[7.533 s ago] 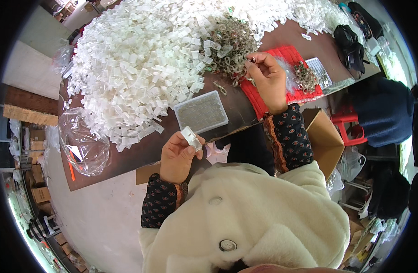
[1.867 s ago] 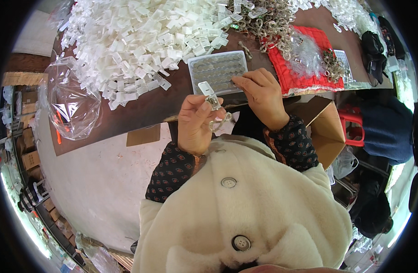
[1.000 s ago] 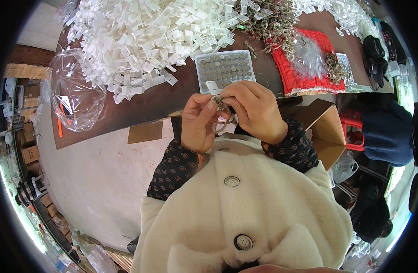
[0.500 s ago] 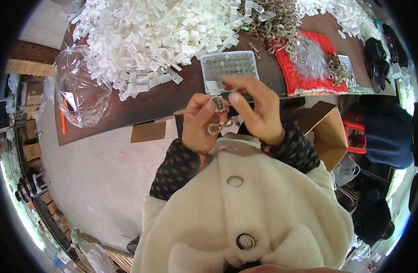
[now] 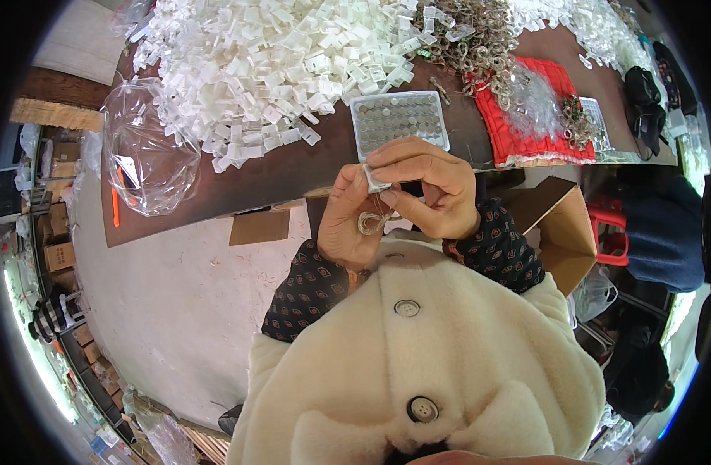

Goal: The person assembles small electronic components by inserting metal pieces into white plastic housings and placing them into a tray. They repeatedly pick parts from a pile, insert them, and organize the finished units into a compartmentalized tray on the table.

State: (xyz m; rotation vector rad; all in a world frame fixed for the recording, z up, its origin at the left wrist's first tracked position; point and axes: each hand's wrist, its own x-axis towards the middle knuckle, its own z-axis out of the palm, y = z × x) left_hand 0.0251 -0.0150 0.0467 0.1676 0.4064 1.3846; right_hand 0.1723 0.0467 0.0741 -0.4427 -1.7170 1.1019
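A small white plastic battery case [image 5: 376, 184] is pinched between both hands, held off the near edge of the table. My left hand [image 5: 346, 225] closes on its left side with thumb and fingers. The fingers of my right hand [image 5: 439, 190] bend over its top, the thumb pressing from below. A small coil of thin, pale wire [image 5: 369, 223] hangs beneath the case by my left palm. What lies inside the case is hidden by the fingers. Just beyond my hands, a white tray [image 5: 394, 96] holds rows of round silvery coin cells.
A heap of white plastic cases [image 5: 270, 70] covers the back left. Tangled wire coils [image 5: 472, 39] lie behind a red cloth [image 5: 491, 128]. At left are a clear plastic bag [image 5: 150, 155] and an orange-handled tool [image 5: 115, 203]. A cardboard box [image 5: 565, 232] stands below right.
My right hand has come in from the right and now grips the case together with my left. A white cover raised on the open case before now looks folded down.
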